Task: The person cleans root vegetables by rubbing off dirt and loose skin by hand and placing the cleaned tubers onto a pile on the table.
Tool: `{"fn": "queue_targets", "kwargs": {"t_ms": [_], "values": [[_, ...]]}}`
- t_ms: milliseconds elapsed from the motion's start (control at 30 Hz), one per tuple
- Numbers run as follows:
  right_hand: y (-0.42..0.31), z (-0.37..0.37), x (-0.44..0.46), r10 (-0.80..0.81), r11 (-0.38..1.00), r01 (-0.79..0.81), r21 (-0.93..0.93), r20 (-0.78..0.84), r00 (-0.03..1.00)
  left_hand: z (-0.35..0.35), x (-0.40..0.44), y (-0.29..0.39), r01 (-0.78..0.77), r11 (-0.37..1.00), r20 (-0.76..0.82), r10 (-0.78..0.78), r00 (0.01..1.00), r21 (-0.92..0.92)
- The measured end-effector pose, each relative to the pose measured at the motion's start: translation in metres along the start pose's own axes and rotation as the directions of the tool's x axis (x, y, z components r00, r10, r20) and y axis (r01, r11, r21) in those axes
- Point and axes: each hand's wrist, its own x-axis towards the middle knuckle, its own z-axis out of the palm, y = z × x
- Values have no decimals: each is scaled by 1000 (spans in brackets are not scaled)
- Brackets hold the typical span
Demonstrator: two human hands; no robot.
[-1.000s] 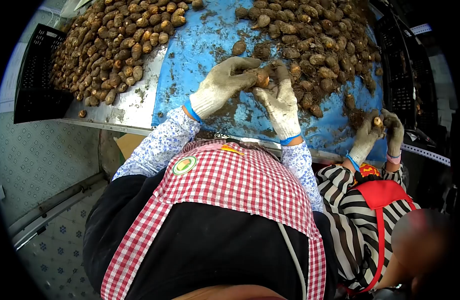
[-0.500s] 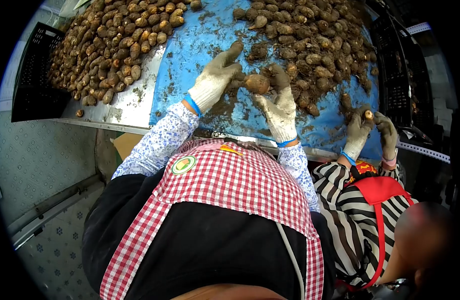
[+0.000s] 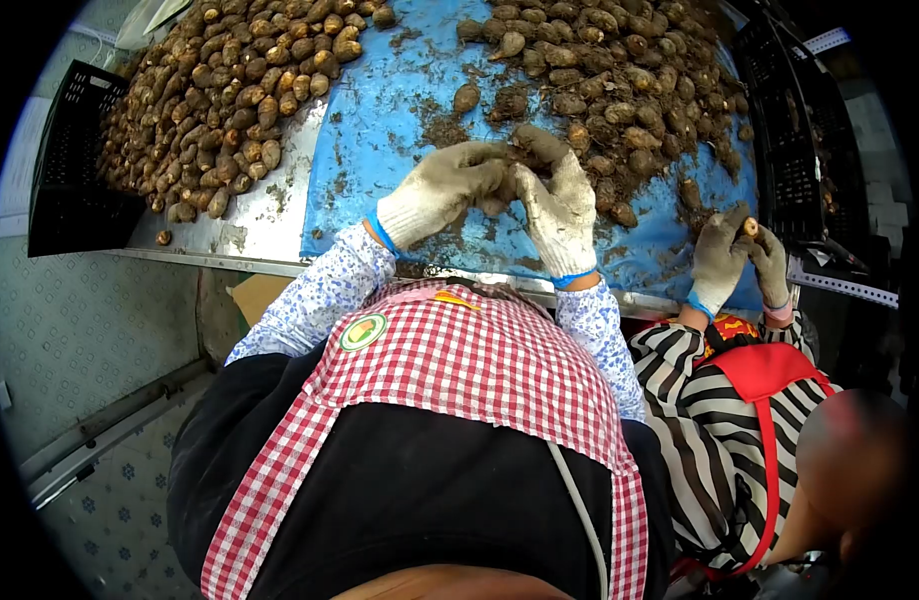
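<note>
Meeting above the blue sheet (image 3: 360, 150), the left hand (image 3: 442, 188) and right hand (image 3: 560, 208) stand partly curled; their hold cannot be told from here. Tubers (image 3: 635, 85) lie heaped beyond the right hand.

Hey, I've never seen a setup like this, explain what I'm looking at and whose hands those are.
No machine here: a person works by hand, seen from a camera worn on their head, looking forward and down. Their left hand and right hand, in soiled white knit gloves, meet above a blue plastic sheet; the fingers mostly hide anything held between them. Brown rounded tubers lie in two piles, a cleaner one at left and a soil-caked one at right. Farther right, a co-worker's gloved hands hold a tuber with a pale end.
</note>
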Motion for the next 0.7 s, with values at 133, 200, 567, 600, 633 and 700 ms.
{"fn": "queue_targets", "kwargs": {"t_ms": [133,200,567,600,633,700], "values": [[-4,3,3,3,952,-17,-306,-47,999,20,-11,10,76,959,-40,-68,997,272],[-9,8,6,79,950,-109,-293,-114,990,9,2,-13,-4,983,-72,17,997,185],[52,8,6,157,871,-173,-459,-74,985,-14,8,-35,-24,877,41,50,998,-479],[56,11,3,-34,845,6,-535,-42,999,-16,7,-33,-16,904,4,20,1000,-428],[46,9,6,86,746,-23,-665,63,994,-19,5,-31,-5,927,-35,-9,999,-376],[47,6,11,275,614,-20,-789,190,942,-47,9,-24,90,908,-131,-156,979,-410]]}}
